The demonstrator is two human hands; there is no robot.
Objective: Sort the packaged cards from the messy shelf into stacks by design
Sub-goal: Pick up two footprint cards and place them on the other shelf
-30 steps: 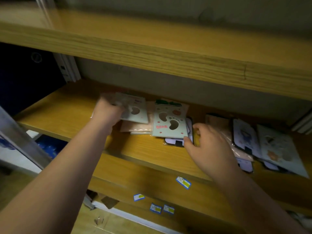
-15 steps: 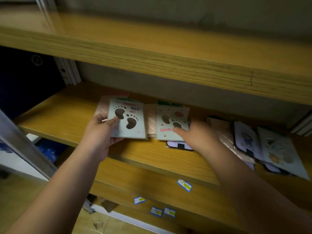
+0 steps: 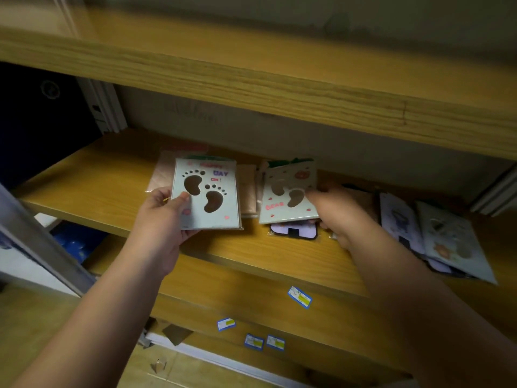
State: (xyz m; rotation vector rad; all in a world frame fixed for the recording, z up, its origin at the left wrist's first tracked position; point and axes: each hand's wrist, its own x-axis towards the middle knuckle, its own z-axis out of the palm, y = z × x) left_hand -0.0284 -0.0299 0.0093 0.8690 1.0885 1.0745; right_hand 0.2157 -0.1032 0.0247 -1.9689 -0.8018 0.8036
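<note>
Holding a pale footprint card (image 3: 208, 193) by its lower left corner, the left hand (image 3: 165, 219) pinches it with the thumb on the printed face and the fingers (image 3: 188, 233) curled underneath, the card lifted just above the shelf (image 3: 92, 189). Beyond those fingers lie pinkish packets (image 3: 247, 191). The right hand (image 3: 340, 211) grips a second footprint card (image 3: 288, 191) at its right edge, the fingers blurred but closed on it, tilting it over a purple card (image 3: 293, 230) lying flat just below. Right of that hand, more cards (image 3: 436, 233) overlap in a loose heap. Below the fingers, small blue labels (image 3: 300, 296) stick to the lower shelf edges.
</note>
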